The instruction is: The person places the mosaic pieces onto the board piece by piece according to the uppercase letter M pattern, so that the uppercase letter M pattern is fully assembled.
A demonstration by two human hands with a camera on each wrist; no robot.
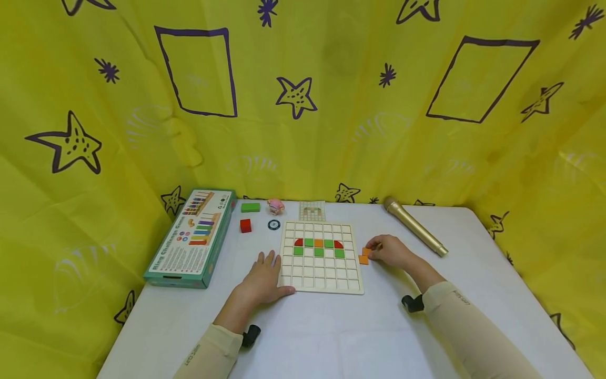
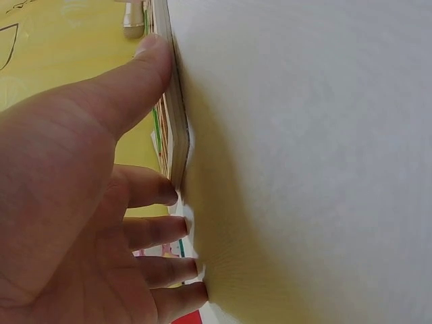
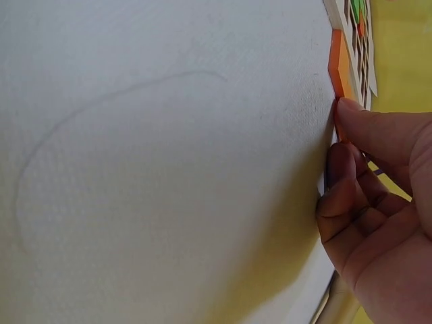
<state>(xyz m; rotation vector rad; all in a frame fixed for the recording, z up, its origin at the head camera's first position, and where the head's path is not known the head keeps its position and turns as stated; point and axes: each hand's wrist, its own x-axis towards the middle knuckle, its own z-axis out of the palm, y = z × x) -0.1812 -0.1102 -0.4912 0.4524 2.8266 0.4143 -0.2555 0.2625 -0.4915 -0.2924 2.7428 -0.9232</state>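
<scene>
A square cream grid board (image 1: 322,285) lies mid-table, with green, orange and red tiles in two of its rows. My left hand (image 1: 263,279) rests at the board's lower left corner, fingers spread along the left side. Its thumb (image 2: 152,57) touches the front edge. Right of the board, my right hand (image 1: 390,251) pinches an orange tile (image 1: 366,251) between thumb and fingers, low at the tabletop. A second orange tile (image 1: 363,260) lies beside it, between hand and board. In the right wrist view the fingers largely cover the pinched tile.
Behind the board lies a small pattern card (image 1: 312,204). A green block (image 1: 250,207), red cube (image 1: 245,226), round chip (image 1: 274,225) and pink figurine (image 1: 275,206) stand to its left. A boxed ring game (image 1: 189,239) lies far left, a gold microphone (image 1: 416,227) back right.
</scene>
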